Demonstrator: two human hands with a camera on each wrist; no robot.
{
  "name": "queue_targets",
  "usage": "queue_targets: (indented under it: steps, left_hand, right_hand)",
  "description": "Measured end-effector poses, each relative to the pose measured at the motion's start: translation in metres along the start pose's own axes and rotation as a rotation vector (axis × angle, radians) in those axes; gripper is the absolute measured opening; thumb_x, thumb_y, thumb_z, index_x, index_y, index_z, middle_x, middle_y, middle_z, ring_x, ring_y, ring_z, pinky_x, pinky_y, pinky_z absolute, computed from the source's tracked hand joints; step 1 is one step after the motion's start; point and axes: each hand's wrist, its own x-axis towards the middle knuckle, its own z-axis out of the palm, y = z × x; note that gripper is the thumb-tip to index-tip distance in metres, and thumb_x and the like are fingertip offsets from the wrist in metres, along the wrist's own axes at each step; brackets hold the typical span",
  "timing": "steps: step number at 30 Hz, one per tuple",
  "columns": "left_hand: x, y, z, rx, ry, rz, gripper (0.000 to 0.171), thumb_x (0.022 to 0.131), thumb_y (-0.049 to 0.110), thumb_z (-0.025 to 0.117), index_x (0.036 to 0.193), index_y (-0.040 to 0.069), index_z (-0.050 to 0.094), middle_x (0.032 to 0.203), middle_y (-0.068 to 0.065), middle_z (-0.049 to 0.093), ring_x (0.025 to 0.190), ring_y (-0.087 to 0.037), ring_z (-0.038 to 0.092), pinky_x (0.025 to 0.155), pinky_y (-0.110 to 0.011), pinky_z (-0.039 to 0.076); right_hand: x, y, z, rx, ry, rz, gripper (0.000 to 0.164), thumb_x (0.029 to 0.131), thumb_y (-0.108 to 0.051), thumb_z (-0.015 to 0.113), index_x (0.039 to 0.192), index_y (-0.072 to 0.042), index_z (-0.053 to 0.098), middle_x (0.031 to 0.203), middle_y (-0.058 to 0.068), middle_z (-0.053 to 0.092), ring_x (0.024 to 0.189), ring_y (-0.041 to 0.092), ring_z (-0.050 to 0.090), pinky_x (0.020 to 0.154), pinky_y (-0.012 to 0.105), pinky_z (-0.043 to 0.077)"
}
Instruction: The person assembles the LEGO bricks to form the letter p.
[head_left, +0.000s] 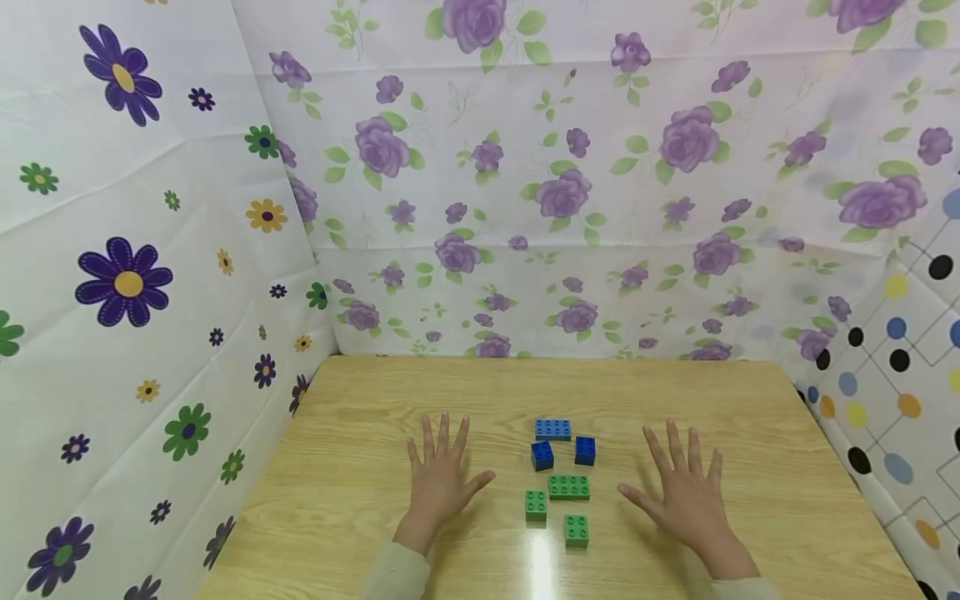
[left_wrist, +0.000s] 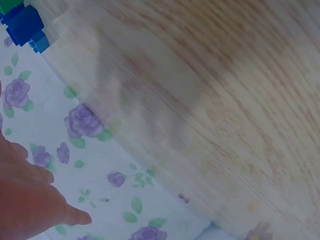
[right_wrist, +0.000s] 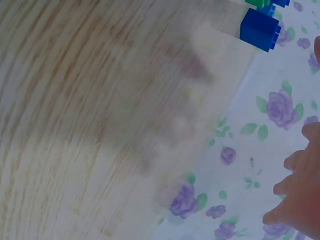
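Both hands are spread with straight fingers and hold nothing. In the head view my left hand is left of a group of toy building bricks, and my right hand is to their right. Farthest back lies a long blue brick. In front of it are two small dark blue bricks, one on the left and one on the right. Nearer still are a long green brick and two small green bricks, one at left and one in front. The bricks sit apart, studs up.
The bricks lie on a wooden table. Behind it hangs a cloth with purple roses. A flowered cloth stands along the left side, and a dotted cloth along the right.
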Motion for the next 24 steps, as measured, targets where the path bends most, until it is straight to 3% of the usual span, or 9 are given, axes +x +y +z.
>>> queue_targets:
  steps: [10,17,24]
  left_hand:
    - [-0.001,0.012,-0.003,-0.03,0.021,0.049,0.102,0.078,0.069,0.062,0.155,0.019,0.017,0.159,-0.018,0.007,0.143,-0.048,-0.001,0.112,-0.069,0.009]
    - [0.0,0.021,-0.003,-0.123,0.035,0.106,0.108,0.075,0.062,0.072,0.155,0.014,0.017,0.159,-0.017,0.008,0.142,-0.05,0.001,0.114,-0.065,0.011]
    - [-0.001,0.027,0.001,-0.207,0.022,0.164,0.111,0.073,0.059,0.075,0.155,0.015,0.015,0.16,-0.012,0.007,0.144,-0.044,0.002,0.115,-0.061,0.013]
  right_hand:
    - [0.002,-0.006,0.001,0.018,0.035,-0.038,0.098,0.083,-0.064,0.062,0.155,-0.02,0.014,0.161,0.013,-0.004,0.144,0.037,-0.013,0.108,0.068,-0.015]
    - [0.004,-0.014,0.002,0.081,0.053,-0.054,0.099,0.083,-0.06,0.065,0.155,-0.017,0.013,0.161,0.014,0.002,0.145,0.037,-0.006,0.112,0.067,-0.006]
    - [0.006,-0.02,0.004,0.121,0.095,-0.078,0.099,0.083,-0.055,0.068,0.155,-0.013,0.014,0.16,0.014,0.011,0.146,0.038,0.004,0.115,0.064,0.002]
